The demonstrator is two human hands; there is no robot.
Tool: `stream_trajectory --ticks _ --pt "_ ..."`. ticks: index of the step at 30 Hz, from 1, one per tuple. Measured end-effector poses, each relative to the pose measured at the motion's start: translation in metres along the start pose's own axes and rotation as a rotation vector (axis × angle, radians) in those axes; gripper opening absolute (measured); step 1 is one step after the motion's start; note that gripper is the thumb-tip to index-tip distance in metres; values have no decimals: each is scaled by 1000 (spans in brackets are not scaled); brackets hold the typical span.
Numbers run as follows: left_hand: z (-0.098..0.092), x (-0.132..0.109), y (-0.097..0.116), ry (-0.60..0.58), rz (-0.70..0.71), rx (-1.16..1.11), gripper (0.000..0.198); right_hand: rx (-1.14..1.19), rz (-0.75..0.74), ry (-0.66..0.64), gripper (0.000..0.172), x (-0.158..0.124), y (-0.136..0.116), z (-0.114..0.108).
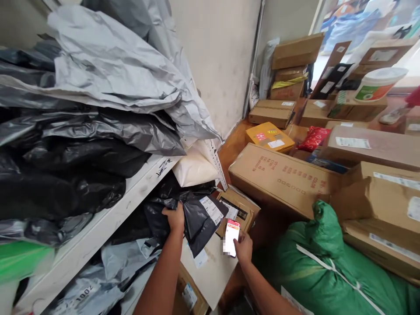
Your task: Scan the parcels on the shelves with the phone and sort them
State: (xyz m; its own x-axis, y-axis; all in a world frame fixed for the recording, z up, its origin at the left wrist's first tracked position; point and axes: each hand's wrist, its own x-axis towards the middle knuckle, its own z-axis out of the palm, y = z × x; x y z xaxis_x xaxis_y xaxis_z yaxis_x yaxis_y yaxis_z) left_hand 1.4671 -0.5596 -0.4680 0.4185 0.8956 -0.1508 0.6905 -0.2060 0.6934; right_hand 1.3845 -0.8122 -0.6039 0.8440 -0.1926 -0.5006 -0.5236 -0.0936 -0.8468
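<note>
My left hand (175, 217) is closed on a dark plastic mailer bag (198, 229), near the lower shelf. A white shipping label (211, 209) faces up on the bag's right part. In my right hand (243, 247) is a smartphone (232, 236) with a lit, mostly white screen, its thumb over the screen's right edge. Just beyond the phone sits a small cardboard box (252, 205) with black tape and a label. A pale flat board or box (210, 275) lies beneath both hands.
At left, a white shelf edge (108, 223) bears piled grey and black bags (114, 65). A long carton (278, 175) and other boxes cover the floor at right. Close on my right bulges a tied green sack (321, 258). A white bucket (377, 85) stands on boxes farther back.
</note>
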Motion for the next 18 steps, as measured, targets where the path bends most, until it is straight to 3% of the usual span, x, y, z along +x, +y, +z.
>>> stream_trajectory --ticks 3,8,10,12,15,18 --pt "-1 1 -12 -5 64 -24 65 -76 -327 11 33 -6 -64 21" --pt "-4 1 -15 14 86 33 68 -310 -812 -324 41 -5 -178 108" --pt "-6 0 -12 17 73 87 72 -444 -882 -419 32 0 -207 137" --pt "-6 1 -8 23 57 142 69 -577 -884 -454 24 7 -224 152" --pt "-7 11 5 26 69 216 49 -718 -853 -433 21 18 -235 153" --pt "-15 39 28 20 87 322 34 -764 -843 -390 22 26 -240 146"
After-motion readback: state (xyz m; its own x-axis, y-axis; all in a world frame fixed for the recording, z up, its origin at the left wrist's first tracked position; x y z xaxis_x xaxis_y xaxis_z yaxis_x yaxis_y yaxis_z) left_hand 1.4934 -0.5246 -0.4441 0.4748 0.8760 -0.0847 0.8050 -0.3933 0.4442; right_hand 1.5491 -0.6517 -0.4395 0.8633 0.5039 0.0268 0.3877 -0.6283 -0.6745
